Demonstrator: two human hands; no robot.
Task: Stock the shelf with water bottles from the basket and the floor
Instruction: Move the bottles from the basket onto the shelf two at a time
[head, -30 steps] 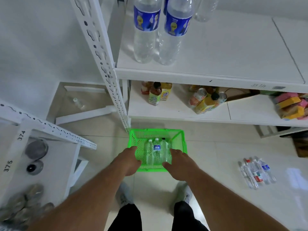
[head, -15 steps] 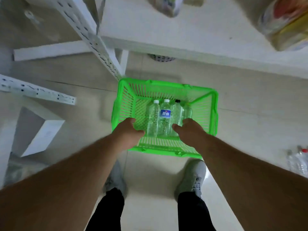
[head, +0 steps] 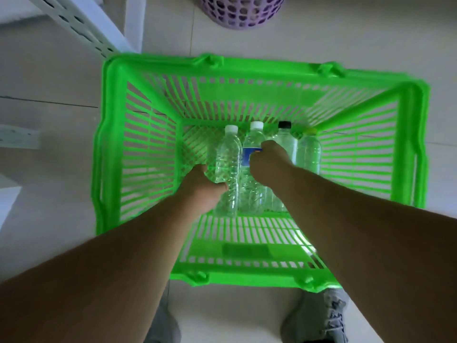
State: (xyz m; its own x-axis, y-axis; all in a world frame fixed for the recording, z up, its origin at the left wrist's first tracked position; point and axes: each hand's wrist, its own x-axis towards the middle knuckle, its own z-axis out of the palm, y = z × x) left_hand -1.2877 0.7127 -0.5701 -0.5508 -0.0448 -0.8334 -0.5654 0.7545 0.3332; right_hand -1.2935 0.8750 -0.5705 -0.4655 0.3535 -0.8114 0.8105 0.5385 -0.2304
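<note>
Far left, 10 o'clock: white perforated shelf upright slants down to the tiled floor. A second white rail end shows at 9 o'clock, well apart from the basket.

Green basket sits on the floor, filling the middle of the view; slatted walls, open top. Four water bottles lie side by side on its bottom, caps pointing toward 12 o'clock.

Left hand, reaching in from 7 o'clock, is inside the basket. Fingers curl around the lower body of the leftmost bottle, clear, white cap; thumb lies over its near side. Grasp looks closed on it; the bottle lies on the basket bottom.

Next right: the blue-label bottle, white cap, touching the first. Right hand, coming in from 4 o'clock, lies over its label and middle. Fingers bend down around it and are mostly hidden under the hand, so whether the grip is fully closed cannot be told.

Further right: black-capped bottle, partly covered by the right wrist, then the rightmost bottle, clear, cap dim and hard to read, just beside the right wall.

At 12 o'clock, beyond the basket: lavender perforated bin, apart from the rim.

At 5 o'clock, under the right forearm: grey shoe. Another shoe shows at 6 o'clock.
</note>
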